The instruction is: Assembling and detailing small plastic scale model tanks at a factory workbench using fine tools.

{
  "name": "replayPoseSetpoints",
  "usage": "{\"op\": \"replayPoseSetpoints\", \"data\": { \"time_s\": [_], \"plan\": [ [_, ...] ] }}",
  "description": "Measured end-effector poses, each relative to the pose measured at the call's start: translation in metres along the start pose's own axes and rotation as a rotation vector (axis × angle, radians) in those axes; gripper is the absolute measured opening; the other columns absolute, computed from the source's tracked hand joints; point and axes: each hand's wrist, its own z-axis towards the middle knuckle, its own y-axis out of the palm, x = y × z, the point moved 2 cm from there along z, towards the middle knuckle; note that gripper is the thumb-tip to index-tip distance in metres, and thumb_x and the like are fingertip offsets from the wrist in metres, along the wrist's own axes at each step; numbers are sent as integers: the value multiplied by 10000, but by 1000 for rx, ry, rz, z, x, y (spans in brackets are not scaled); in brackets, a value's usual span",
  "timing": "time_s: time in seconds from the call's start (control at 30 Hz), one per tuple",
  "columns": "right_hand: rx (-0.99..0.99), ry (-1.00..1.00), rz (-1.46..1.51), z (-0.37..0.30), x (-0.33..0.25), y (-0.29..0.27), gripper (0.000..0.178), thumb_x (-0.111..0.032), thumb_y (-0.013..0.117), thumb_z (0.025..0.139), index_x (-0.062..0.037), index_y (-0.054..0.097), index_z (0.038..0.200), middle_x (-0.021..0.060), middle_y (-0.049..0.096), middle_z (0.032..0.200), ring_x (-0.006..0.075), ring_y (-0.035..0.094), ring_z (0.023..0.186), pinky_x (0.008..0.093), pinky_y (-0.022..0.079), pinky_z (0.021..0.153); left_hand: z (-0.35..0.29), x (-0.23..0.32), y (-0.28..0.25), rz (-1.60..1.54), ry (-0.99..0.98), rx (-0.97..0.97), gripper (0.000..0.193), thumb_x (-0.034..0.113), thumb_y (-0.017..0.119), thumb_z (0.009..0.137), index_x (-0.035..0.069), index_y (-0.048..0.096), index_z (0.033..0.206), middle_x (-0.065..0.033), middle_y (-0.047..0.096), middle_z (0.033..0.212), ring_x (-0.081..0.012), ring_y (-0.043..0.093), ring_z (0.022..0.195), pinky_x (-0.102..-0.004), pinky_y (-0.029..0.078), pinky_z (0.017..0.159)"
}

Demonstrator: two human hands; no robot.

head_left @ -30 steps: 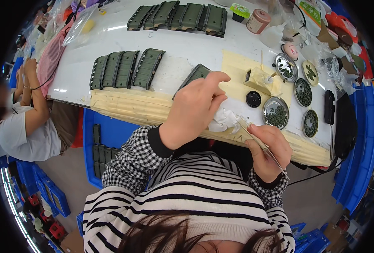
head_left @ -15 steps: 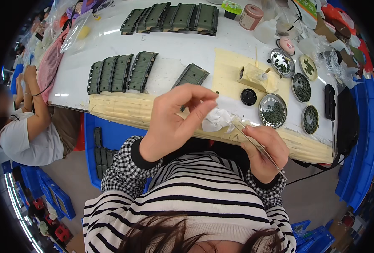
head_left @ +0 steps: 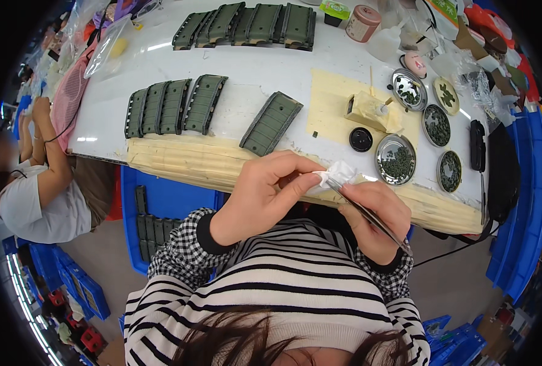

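At the table's front edge, my left hand (head_left: 262, 196) pinches a crumpled white tissue (head_left: 345, 172) between thumb and fingertips. My right hand (head_left: 379, 221) grips metal tweezers (head_left: 365, 211), whose tips meet the tissue beside my left fingertips. Whether anything tiny sits between the tips, I cannot tell. Just beyond my left hand a ribbed dark green curved piece (head_left: 272, 124) lies slanted on the table. A tiny dark square (head_left: 315, 133) rests on yellow paper (head_left: 326, 91) to its right.
Several similar green pieces (head_left: 207, 104) stand left, with another row (head_left: 252, 25) at the back. Round dishes of green bits, including a silver dish (head_left: 378, 160), sit right, near a black lid (head_left: 361, 139) and taped block (head_left: 368, 113). A blue bin (head_left: 191, 183) is below; a person (head_left: 45, 201) sits left.
My left hand has come down and toward me, from above the tissue to pinching it. The tweezers now touch the tissue. The slanted green piece shows fully.
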Motion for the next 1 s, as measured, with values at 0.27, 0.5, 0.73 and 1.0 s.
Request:
{"op": "replayPoseSetpoints", "data": {
  "time_s": [0.27,0.5,0.73,1.0],
  "plan": [
    [14,137,233,-8,7,9,246,61,716,774,26,662,1011,142,692,911,202,677,815,279,538,713,-2,-8,1,-461,-241,-183,145,93,612,935,-32,604,1008,-38,642,895,-47,572,781,-196,464,675],
    [152,580,805,-13,8,16,164,62,608,869,91,621,1030,156,682,925,200,678,856,305,561,815,-7,-4,1,-286,-196,-182,121,76,585,947,-29,567,1006,-10,612,848,-42,554,768,-194,454,675],
    [365,489,701,-19,9,-12,141,57,568,876,81,615,1007,161,674,945,216,690,819,318,580,789,-11,-2,-18,135,5,72,82,36,635,902,-24,602,946,-17,620,796,-41,543,696,-202,440,585],
    [281,515,793,-15,12,-5,185,33,581,895,93,596,1070,171,666,981,238,690,860,330,578,815,-2,-3,-3,685,491,120,190,25,757,741,16,657,903,-88,562,709,-199,536,612,-286,425,522]
  ]
}}
